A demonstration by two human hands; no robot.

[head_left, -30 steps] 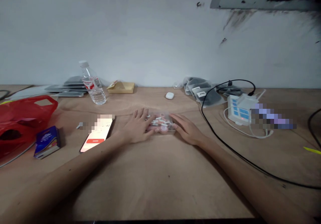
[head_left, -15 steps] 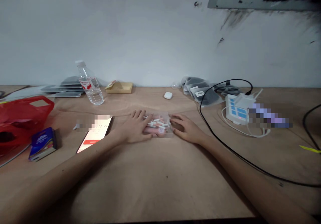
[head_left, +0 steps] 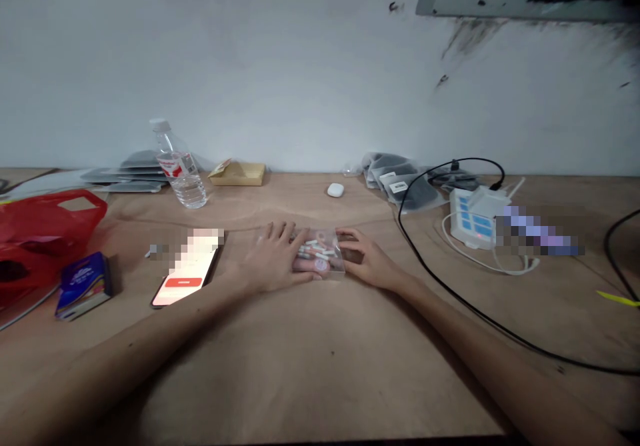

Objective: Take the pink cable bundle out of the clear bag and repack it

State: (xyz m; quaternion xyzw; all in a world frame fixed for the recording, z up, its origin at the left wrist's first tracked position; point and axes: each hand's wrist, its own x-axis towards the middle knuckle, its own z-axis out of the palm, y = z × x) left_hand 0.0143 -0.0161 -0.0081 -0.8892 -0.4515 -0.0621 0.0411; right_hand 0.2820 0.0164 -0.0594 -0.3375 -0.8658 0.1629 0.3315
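Observation:
A clear plastic bag of small white and pinkish pieces, with a round label near its lower edge, lies flat at the middle of the wooden table. My left hand rests palm down over the bag's left part, its fingers spread. At the right edge of the bag is my right hand, its fingers curved and apart, the tips touching or very close to the plastic. Part of the bag is hidden beneath my left hand.
Left of my hands are a lit phone, a blue box, a red bag and a water bottle. A yellow tray and white case lie behind. A power strip and black cable are right.
My left hand has shifted slightly toward me over the bag, and more of the phone shows. The fingers of my right hand have moved slightly left at the bag's edge.

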